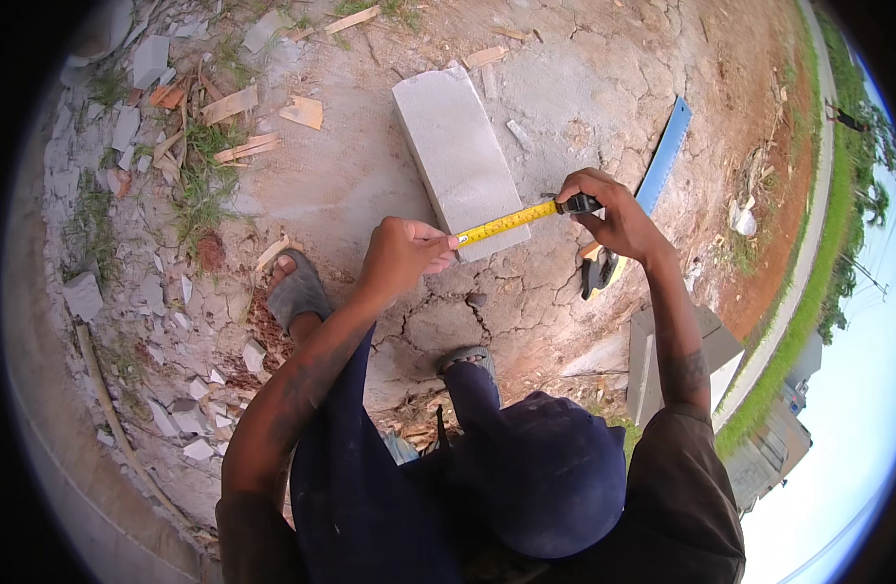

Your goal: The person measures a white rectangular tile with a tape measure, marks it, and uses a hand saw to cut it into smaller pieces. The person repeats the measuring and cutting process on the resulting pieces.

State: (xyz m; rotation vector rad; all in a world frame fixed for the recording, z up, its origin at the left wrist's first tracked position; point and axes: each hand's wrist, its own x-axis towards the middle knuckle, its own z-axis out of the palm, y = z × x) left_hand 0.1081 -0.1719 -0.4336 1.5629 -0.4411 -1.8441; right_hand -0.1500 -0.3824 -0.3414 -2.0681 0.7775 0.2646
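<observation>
A long pale grey concrete block [453,136] lies on the cracked ground in front of me. Across its near end runs the yellow blade of a tape measure [506,223], pulled out of its dark case. My left hand [401,255] pinches the tip of the blade at the block's left side. The case is gripped by my right hand [615,216], just past the block's right edge. Beside that hand a handsaw [664,151] with a blue blade rests on the ground, its middle partly hidden by my right hand.
Broken block pieces [190,417] and wood scraps [232,104] litter the left side. Another grey block [711,341] sits at the right beside my forearm. My sandalled feet stand near the block. A pale path [820,195] edged with grass curves along the far right.
</observation>
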